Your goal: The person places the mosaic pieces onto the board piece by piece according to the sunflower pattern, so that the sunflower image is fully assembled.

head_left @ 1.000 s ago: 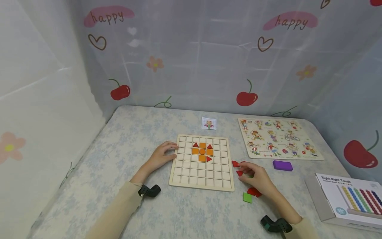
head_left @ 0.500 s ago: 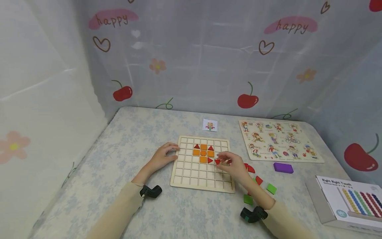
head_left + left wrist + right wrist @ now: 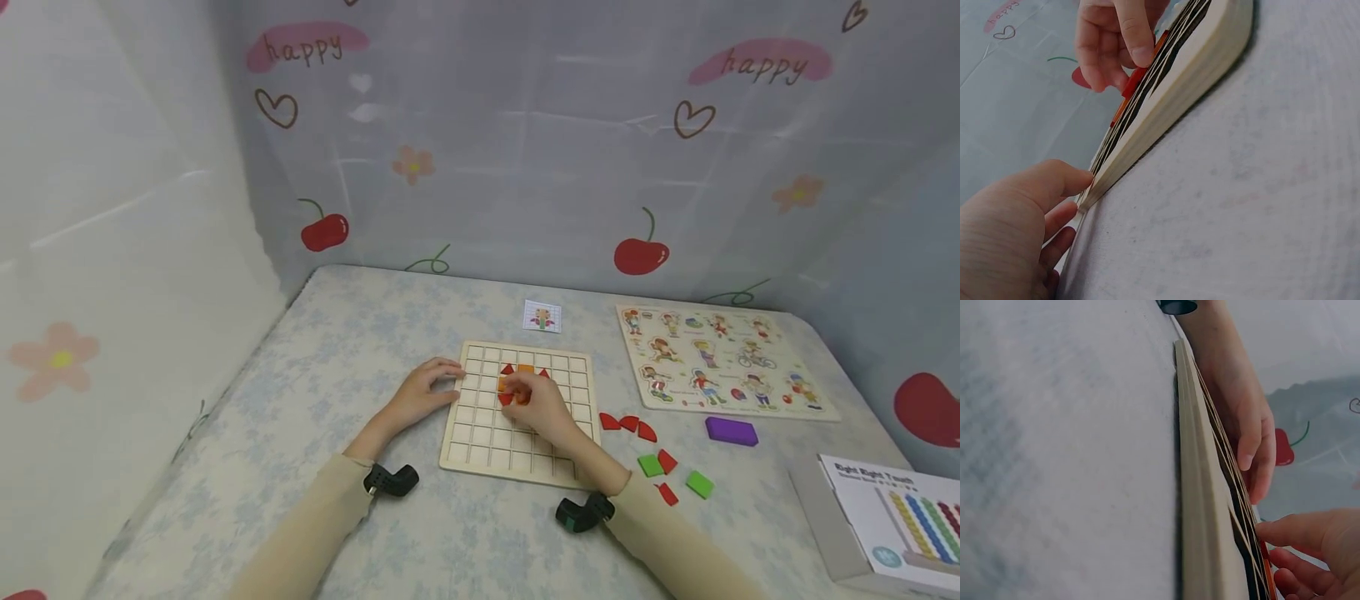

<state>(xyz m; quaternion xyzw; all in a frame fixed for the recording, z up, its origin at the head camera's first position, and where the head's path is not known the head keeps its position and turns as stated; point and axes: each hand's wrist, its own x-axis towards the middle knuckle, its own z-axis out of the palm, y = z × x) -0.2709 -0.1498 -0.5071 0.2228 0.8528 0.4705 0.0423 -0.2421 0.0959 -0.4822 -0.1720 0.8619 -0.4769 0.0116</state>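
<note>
A square wooden grid board lies on the table. My left hand is at its left edge, thumb and fingertips touching the rim with relaxed fingers. My right hand is over the middle of the board and pinches a small red triangle piece close above the cells; in the left wrist view the red piece shows at its fingertips. Orange squares and other red triangles sit in the board's upper middle. The right hand hides part of this pattern.
Right of the board lie several red quarter-circle pieces and green squares. Behind it is a small picture card. Farther right are a children's picture puzzle, a purple block and a white abacus box.
My right hand has taken a red triangle from the loose pieces at the right and carried it leftward over the board's middle. The left hand stays at the board's left edge.
</note>
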